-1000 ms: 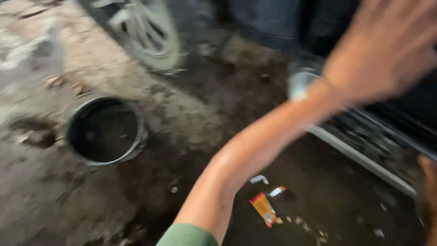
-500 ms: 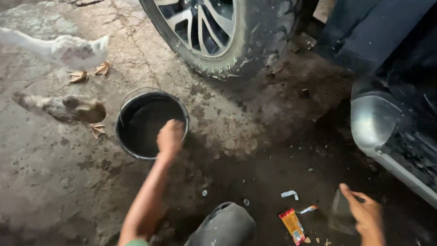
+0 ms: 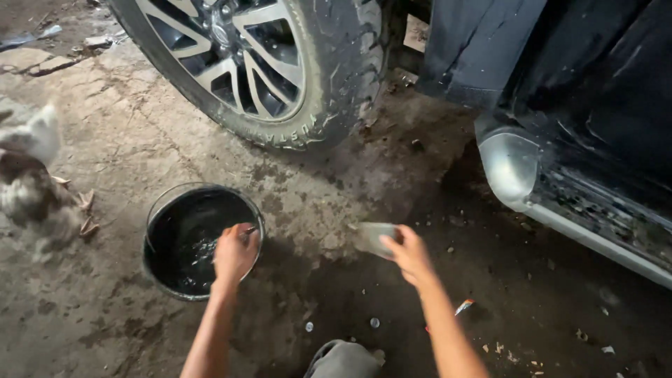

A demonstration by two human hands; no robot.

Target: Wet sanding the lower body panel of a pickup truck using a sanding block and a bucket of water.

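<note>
My left hand (image 3: pixel 234 252) is at the near right rim of a black bucket (image 3: pixel 157 262) holding dark water; its fingers curl over something small and dark, which I cannot identify. My right hand (image 3: pixel 408 253) grips a clear plastic cup (image 3: pixel 372 236), held tilted just above the concrete to the right of the bucket. My knee (image 3: pixel 344 360) shows at the bottom edge between my arms.
A car wheel (image 3: pixel 262 63) with a silver alloy rim stands behind the bucket. The car's dark body and chrome side step (image 3: pixel 553 196) run along the right. A chicken (image 3: pixel 31 189) stands left of the bucket. Small wrappers (image 3: pixel 463 306) litter the wet ground.
My right hand has swung left with the clear cup toward the bucket. My left hand has drawn back from the bucket's far side to its near rim. The view shifted up and right.
</note>
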